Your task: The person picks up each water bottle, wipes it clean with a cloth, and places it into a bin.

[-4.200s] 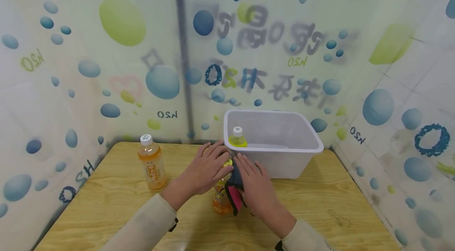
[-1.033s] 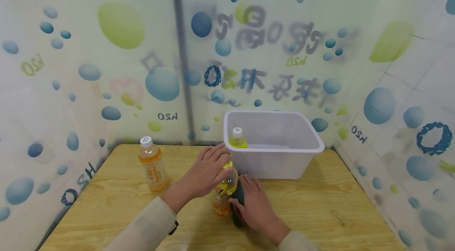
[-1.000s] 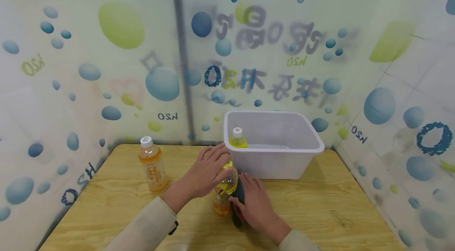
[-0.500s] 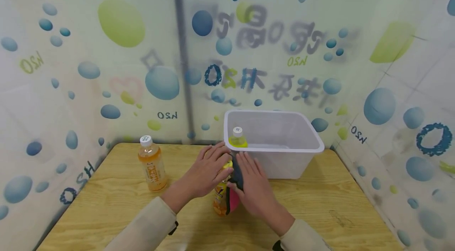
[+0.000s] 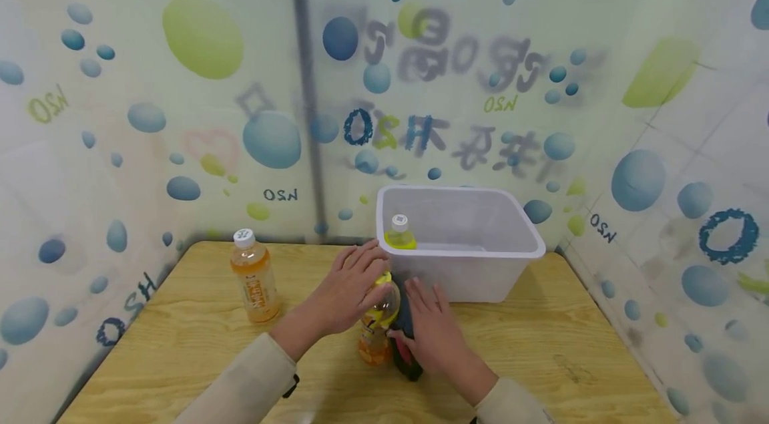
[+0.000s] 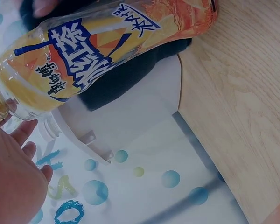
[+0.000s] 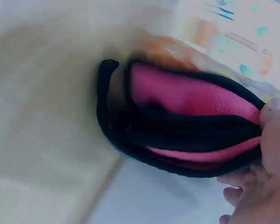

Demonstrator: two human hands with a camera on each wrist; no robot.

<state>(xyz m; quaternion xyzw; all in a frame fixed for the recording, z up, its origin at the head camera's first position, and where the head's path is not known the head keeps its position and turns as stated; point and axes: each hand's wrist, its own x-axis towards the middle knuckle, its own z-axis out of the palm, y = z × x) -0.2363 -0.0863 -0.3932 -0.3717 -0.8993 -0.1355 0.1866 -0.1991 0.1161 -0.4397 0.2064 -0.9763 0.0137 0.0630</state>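
Note:
A bottle of orange-brown iced tea (image 5: pixel 374 344) with a yellow cap stands upright on the table in front of the bin. From above, my left hand (image 5: pixel 344 292) grips it at the cap and neck. In the left wrist view the bottle's yellow and blue label (image 6: pixel 79 60) faces the camera. On the bottle's right side, my right hand (image 5: pixel 441 330) pinches a folded dark cloth (image 5: pixel 407 360) between thumb and fingers, close against the bottle. The right wrist view shows the cloth's pink inner side (image 7: pixel 177 91), black edging and a black loop.
A white plastic bin (image 5: pixel 462 255) stands behind the hands, with a yellow-labelled, white-capped bottle (image 5: pixel 400 237) inside. Another orange drink bottle (image 5: pixel 257 290) stands at the left of the wooden table (image 5: pixel 541 357). A patterned curtain (image 5: pixel 240 110) encloses the back and sides.
Over the last second the cloth and right hand have gone up along the bottle and back down, uncovering its neck again. The left hand keeps its hold on the cap.

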